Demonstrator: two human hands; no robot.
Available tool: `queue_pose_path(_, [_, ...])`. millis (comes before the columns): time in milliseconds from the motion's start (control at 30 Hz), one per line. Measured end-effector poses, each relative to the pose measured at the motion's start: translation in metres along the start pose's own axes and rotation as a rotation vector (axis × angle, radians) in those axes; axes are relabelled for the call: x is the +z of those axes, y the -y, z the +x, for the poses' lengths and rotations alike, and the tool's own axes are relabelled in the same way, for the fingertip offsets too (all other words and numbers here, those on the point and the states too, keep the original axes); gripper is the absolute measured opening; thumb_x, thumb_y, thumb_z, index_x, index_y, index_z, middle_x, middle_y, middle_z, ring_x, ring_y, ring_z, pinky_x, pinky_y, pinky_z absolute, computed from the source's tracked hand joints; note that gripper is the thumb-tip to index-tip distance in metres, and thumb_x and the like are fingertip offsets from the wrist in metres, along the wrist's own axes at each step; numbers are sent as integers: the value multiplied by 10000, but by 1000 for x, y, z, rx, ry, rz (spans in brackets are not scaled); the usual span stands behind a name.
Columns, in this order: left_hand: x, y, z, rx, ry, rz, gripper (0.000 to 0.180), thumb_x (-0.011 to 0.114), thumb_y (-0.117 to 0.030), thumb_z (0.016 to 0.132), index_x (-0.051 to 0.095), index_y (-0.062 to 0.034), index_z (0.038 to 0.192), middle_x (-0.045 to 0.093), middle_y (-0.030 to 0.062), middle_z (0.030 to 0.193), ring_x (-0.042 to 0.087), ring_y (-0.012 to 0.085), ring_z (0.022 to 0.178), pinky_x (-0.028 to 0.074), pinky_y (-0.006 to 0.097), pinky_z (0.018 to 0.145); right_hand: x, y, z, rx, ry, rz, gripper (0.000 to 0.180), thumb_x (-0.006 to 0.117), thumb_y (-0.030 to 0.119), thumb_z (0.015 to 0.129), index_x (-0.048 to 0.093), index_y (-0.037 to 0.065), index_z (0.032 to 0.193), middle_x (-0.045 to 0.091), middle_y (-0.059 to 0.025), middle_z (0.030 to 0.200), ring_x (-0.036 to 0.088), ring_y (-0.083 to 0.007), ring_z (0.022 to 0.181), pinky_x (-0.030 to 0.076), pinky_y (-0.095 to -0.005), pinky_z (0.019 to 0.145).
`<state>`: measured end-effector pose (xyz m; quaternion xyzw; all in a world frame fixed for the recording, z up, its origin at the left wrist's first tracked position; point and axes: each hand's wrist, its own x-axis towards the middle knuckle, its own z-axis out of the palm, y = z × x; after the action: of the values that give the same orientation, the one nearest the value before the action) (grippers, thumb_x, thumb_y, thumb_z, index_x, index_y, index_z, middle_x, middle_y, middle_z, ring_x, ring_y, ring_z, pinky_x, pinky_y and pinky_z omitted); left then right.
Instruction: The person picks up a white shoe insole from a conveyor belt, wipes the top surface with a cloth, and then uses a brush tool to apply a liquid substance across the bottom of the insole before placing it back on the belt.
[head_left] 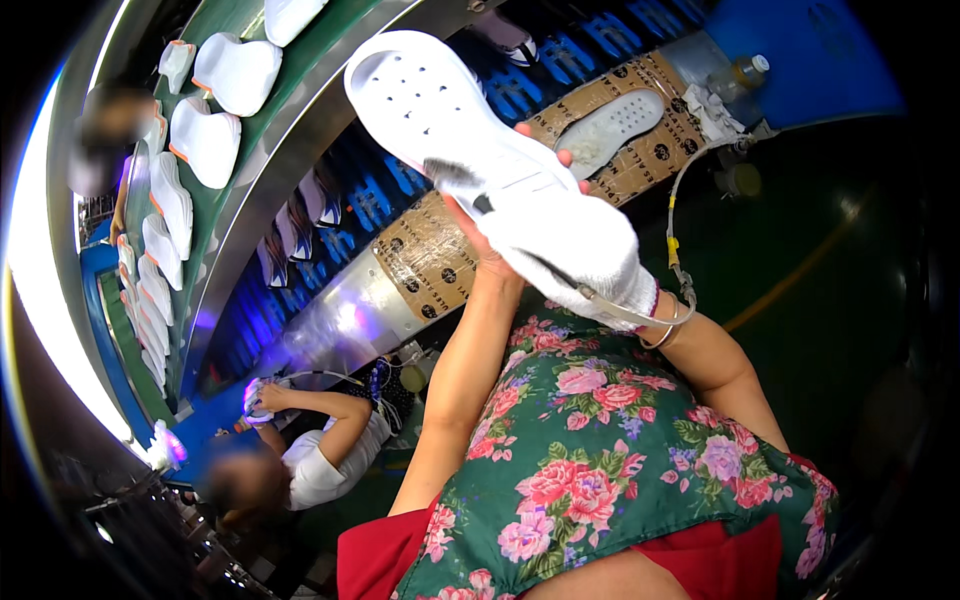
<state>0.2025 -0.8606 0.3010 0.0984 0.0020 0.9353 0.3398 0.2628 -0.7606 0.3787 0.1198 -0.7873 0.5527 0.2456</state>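
A white shoe sole (415, 95) with small holes in its broad end is held up in front of me. My left hand (482, 238) grips it from below, with fingertips showing along its far edge. Over the sole's near part lies my right hand (575, 240), in a white knitted glove. Its fingers are closed around what looks like a brush, whose dark bristles (455, 173) touch the sole's side. A thin hose (672, 215) runs to that hand and loops by the wrist. The glove hides most of the handle.
Another sole (612, 130) lies on a cardboard-covered ledge (430, 265). White soles ride a curved green conveyor (262, 135) at left. Shoe uppers (290, 230) sit among blue racks (375, 200) beneath. A bottle (740, 75) stands far right. A co-worker (335, 450) works at lower left.
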Motion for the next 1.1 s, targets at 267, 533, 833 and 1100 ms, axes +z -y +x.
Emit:
queue_pose_path(267, [11,-8,11,25,-33,-68,1110,560,-890,654,395,-119,1435,542,283,1258,589,492,1075,513,672,835,-25,-3,-4,-182,153,-94,250,747,40,795,735,30,1045,732,-127,952,713,-258,849,551,-329,746])
queue_pose_path(533, [11,-12,15,-46,51,-108,1130,646,-859,614,417,-84,1404,486,285,1300,530,509,1147,513,628,872,-39,-3,-5,-187,175,-66,242,750,78,801,738,47,1040,731,-115,956,715,-249,844,564,-324,737])
queue_pose_path(833, [6,-41,10,-294,52,79,1114,749,-738,639,358,-78,1447,476,211,1326,496,397,1012,459,484,855,-37,-8,-18,-227,264,4,210,787,81,764,750,56,970,729,-104,919,705,-241,782,548,-319,685])
queue_pose_path(1100, [12,-55,19,-328,162,237,991,657,-810,664,407,-234,1429,501,163,1152,474,304,895,364,391,755,-38,0,-9,-71,252,21,212,755,36,780,738,42,991,724,-116,946,703,-251,805,546,-312,692])
